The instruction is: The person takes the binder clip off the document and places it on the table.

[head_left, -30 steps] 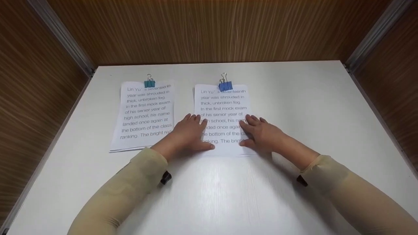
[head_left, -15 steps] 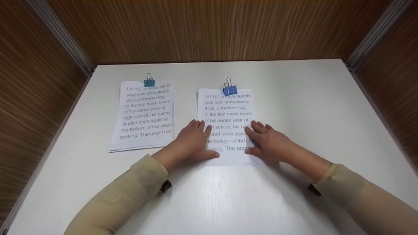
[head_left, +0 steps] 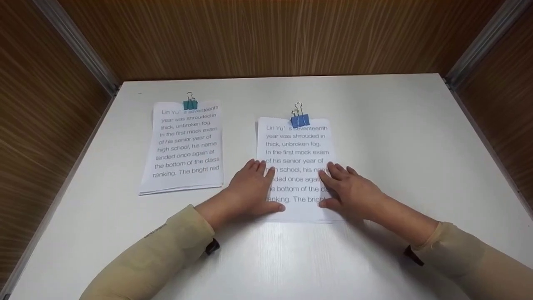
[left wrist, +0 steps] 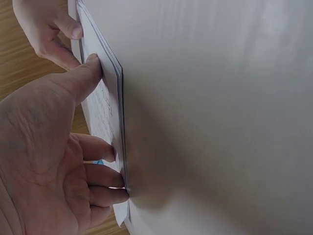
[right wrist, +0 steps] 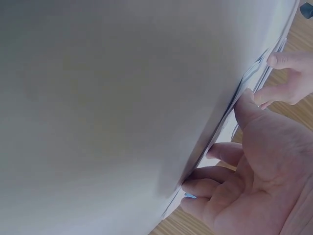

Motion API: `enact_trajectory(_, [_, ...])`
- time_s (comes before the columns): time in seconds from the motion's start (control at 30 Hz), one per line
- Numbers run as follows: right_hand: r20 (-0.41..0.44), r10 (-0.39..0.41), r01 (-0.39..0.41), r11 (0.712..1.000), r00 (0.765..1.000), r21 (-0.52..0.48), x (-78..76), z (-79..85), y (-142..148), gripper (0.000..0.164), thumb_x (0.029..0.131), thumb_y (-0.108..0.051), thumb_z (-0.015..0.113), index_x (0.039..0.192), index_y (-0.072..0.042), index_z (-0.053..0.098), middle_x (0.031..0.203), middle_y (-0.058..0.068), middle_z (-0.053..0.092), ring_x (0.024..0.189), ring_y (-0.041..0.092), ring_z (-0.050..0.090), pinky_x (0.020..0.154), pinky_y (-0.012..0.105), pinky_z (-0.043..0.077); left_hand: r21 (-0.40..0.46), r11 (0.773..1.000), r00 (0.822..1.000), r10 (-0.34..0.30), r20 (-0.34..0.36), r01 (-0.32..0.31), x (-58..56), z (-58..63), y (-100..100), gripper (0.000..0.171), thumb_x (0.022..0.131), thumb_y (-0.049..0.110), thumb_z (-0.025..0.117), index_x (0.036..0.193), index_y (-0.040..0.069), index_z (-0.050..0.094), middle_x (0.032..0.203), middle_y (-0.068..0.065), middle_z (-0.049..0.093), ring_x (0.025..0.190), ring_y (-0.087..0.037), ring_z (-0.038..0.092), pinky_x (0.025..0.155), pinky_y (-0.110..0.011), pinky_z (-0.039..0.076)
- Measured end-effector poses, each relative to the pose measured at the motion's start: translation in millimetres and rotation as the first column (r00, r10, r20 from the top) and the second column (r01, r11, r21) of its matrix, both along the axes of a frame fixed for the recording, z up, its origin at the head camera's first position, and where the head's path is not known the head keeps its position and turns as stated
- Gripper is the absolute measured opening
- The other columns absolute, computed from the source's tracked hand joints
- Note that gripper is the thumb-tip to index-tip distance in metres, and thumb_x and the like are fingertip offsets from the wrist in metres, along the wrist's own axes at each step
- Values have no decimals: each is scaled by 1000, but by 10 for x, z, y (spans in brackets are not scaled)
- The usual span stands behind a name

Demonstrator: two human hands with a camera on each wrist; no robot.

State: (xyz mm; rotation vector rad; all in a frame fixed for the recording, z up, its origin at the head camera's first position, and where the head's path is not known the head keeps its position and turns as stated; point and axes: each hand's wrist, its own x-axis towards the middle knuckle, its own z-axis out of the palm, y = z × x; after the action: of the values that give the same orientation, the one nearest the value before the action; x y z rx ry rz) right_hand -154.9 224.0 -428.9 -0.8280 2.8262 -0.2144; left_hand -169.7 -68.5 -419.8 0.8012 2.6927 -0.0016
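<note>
A stack of printed sheets lies flat on the white table, a blue binder clip at its top edge. My left hand rests along its left side. On the right side lies my right hand. Both index fingers and thumbs lie over the page, with straight or relaxed fingers. In the left wrist view the left thumb presses on the top sheet and the other fingertips meet the stack's edge. The right wrist view shows the right thumb and fingertips along the opposite edge.
A second stack of printed sheets with a green binder clip lies to the left on the white table. Wood-grain panels enclose the table at the back and both sides.
Both hands and the blue-clipped stack have slid together toward me and slightly to the right. The green-clipped stack has stayed in place.
</note>
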Motion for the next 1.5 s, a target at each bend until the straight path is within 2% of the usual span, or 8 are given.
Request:
enact_trajectory(0.4, [-5,1,0,999,1000,36,139,4,19,84,96,-45,78,159,-1,45,162,31,40,149,51,39,123,62,30,41,999,1000,-2,0,2,146,-21,29,109,94,77,57,164,-2,33,167,-32,29,159,-41,24,131,-48,10])
enact_trajectory(0.8, [-18,-4,3,1000,1000,-24,145,2,62,82,96,-45,78,158,-1,48,160,32,42,147,52,41,121,62,34,41,999,999,-13,-40,15,130,-51,25,108,93,79,56,163,-1,36,165,-30,35,158,-40,28,131,-48,13])
enact_trajectory(1.0, [-7,-8,8,1000,1000,-20,152,3,64,82,96,-46,78,158,-1,47,161,32,40,148,51,40,121,63,33,57,998,998,-6,-57,9,117,-50,3,107,92,80,56,163,1,39,163,-27,40,155,-39,34,130,-55,14])
enact_trajectory(1.1, [-13,-7,7,1000,1000,-11,151,-2,57,83,96,-46,78,158,-1,48,161,32,40,148,51,40,121,62,33,88,996,997,13,-74,-7,63,-14,-16,103,93,78,57,162,3,41,162,-24,45,153,-39,38,129,-58,15])
enact_trajectory(1.2, [-18,-5,5,1000,1000,-6,155,0,52,83,95,-46,78,158,0,48,161,32,41,148,50,40,122,62,32,127,991,994,44,-100,-31,-46,51,-32,101,94,77,57,163,4,41,162,-21,46,152,-39,40,128,-59,16])
enact_trajectory(1.3, [-21,-1,1,1000,1000,-10,157,-3,44,83,95,-46,78,157,0,49,160,33,41,148,51,41,122,63,32,146,987,990,79,-114,-62,-206,111,-51,101,95,76,58,164,6,38,165,-20,42,154,-38,37,129,-58,15])
enact_trajectory(1.5, [-17,-4,4,1000,1000,7,143,17,40,84,95,-46,79,158,0,48,161,32,41,148,50,41,122,63,31,173,978,984,136,-118,-115,-613,205,-102,103,94,77,57,167,9,33,170,-20,32,157,-39,29,130,-57,14])
